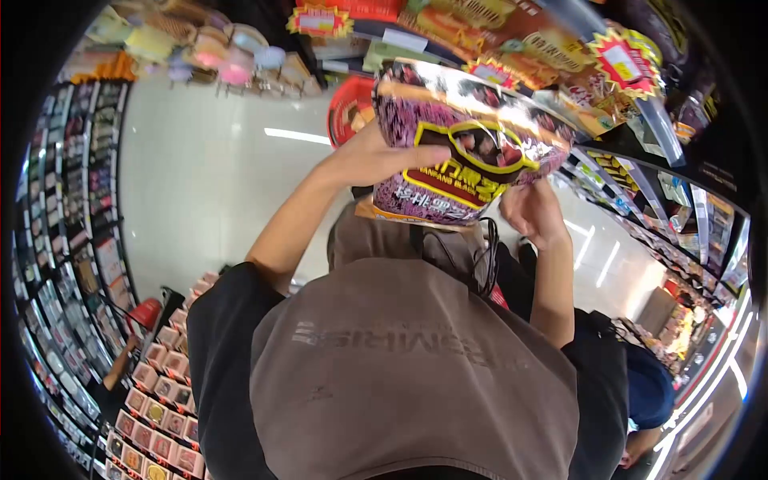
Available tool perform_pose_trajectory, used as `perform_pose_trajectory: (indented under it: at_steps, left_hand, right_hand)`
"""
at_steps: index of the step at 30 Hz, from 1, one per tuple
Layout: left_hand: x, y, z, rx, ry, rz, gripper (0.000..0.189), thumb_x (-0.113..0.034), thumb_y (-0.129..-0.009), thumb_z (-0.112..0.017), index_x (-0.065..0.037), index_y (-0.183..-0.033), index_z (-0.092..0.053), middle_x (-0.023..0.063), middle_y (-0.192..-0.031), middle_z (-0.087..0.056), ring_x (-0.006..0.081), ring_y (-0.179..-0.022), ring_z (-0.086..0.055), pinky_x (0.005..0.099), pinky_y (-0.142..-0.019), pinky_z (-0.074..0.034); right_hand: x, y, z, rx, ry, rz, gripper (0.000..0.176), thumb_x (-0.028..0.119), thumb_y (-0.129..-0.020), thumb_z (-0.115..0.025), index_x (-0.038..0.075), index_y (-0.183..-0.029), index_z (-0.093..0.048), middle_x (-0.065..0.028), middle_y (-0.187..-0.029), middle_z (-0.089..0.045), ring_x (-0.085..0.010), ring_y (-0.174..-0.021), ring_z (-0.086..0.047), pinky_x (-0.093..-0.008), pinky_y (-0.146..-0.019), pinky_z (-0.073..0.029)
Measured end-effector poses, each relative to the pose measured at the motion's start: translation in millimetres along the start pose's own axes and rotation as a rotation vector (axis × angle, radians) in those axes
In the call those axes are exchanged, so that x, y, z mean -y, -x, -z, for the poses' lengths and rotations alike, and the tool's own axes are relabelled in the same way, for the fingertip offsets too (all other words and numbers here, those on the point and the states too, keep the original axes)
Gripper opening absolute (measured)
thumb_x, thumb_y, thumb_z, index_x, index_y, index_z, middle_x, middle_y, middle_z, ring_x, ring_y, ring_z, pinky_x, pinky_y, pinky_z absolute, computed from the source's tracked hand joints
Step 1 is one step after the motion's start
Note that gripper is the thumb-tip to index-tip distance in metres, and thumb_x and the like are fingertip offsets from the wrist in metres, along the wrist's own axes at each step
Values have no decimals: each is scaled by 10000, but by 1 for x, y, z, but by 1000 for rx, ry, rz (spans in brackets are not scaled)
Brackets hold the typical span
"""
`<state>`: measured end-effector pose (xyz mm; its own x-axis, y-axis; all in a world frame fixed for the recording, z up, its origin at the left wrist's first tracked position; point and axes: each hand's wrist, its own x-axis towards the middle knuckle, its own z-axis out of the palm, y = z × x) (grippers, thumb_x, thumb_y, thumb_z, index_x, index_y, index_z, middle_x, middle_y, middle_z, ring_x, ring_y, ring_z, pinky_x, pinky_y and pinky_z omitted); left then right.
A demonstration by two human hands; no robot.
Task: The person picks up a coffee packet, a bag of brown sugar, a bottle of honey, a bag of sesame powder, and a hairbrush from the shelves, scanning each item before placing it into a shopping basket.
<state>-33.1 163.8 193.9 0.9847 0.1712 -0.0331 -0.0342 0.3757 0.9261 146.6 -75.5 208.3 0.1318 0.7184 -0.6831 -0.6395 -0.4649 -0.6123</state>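
Observation:
A large purple snack bag (472, 152) with a yellow-outlined label is held up in front of the chest, its print upside down in the head view. My left hand (380, 156) grips the bag's left side, with the thumb lying across its front. Below the bag's lower right corner is my right hand (534, 210), its fingers curled in at the edge of the bag. What those fingers hold there is partly hidden. Dark cords (486, 260) hang just under the bag, over the brown apron (416, 368).
Shelves with packaged snacks (544, 56) and price tags stand close ahead. A red basket (340, 112) is beyond my left hand. Racks of small goods (72, 200) line the far left, boxed items (156, 400) the lower left. Other people are at lower left and lower right (646, 388).

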Motion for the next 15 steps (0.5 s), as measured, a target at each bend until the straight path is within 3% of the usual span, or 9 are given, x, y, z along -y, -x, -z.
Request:
perform_pose_trajectory:
  at_steps: [2, 4, 6, 7, 8, 9, 10, 12, 15]
  left_hand:
    - [0, -13, -6, -161, 316, 93, 421, -144, -823, -694, -28, -1199, -546, 77, -1124, -615, 166, -982, -610, 319, -837, -504]
    - [-7, -21, -17, -258, 472, 150, 440, -134, -875, -603, -18, -1274, -458, 133, -1169, -593, 214, -1021, -611, 362, -878, -507]
    - [-12, -27, -31, -207, 624, 135, 429, -172, -888, -588, -13, -1268, -467, 147, -1178, -594, 225, -1024, -613, 359, -878, -509]
    - [-13, -30, -40, -209, 644, 138, 419, -197, -894, -580, -6, -1254, -480, 153, -1171, -602, 228, -1017, -617, 362, -878, -508]
    - [-12, -36, -51, -301, 649, 148, 448, -223, -861, -632, -16, -1235, -497, 143, -1080, -638, 232, -948, -646, 383, -831, -532]
    - [-18, -42, -60, -306, 706, 162, 451, -266, -876, -604, -15, -1236, -497, 140, -1084, -637, 231, -948, -646, 379, -833, -531]
    - [-24, -47, -68, -310, 766, 182, 460, -309, -892, -576, -14, -1237, -497, 137, -1088, -637, 230, -948, -646, 375, -835, -529]
    - [-25, -49, -80, -375, 748, 77, 484, -381, -921, -499, -15, -1238, -499, 125, -1161, -606, 233, -1045, -600, 384, -912, -479]
    - [-18, -56, -102, -321, 581, -111, 522, -413, -934, -458, -19, -1274, -470, 89, -1305, -506, 215, -1227, -453, 368, -1042, -326]
  right_hand:
    - [8, 10, -14, -407, 376, 452, 524, 490, -952, -368, 13, -855, -562, -67, -644, -556, -122, -510, -515, -235, -487, -398]
    - [1, 16, -16, -426, 314, 711, 562, 541, -905, -454, -1, -1026, -541, -89, -828, -597, -145, -754, -579, -274, -684, -453]
    - [-13, 21, -25, -381, 254, 741, 858, 604, -809, -559, -64, -1308, -354, -144, -1183, -523, -234, -1139, -485, -355, -959, -376]
    - [-20, 17, -15, -241, 366, 745, 892, 527, -797, -621, -91, -1352, -296, -168, -1285, -461, -273, -1249, -396, -371, -1038, -310]
    - [-28, 26, -16, -338, 386, 551, 904, 411, -764, -699, -90, -1377, -263, -183, -1339, -413, -276, -1310, -321, -373, -1081, -250]
    - [-32, 22, -8, -243, 57, 480, 807, 251, -746, -740, -82, -1349, -320, -168, -1278, -480, -242, -1230, -428, -349, -1028, -335]
    - [-1, 35, -26, -158, 8, 396, 693, 157, -747, -732, -69, -1304, -387, -151, -1184, -557, -200, -1086, -544, -319, -930, -429]
    - [24, 40, -17, -143, -26, 396, 593, 123, -754, -726, -56, -1247, -451, -116, -1081, -610, -158, -939, -600, -288, -830, -478]
    - [31, 44, 29, -186, -99, 480, 620, 140, -770, -700, -11, -1284, -388, -145, -1163, -569, -224, -1036, -587, -358, -901, -477]
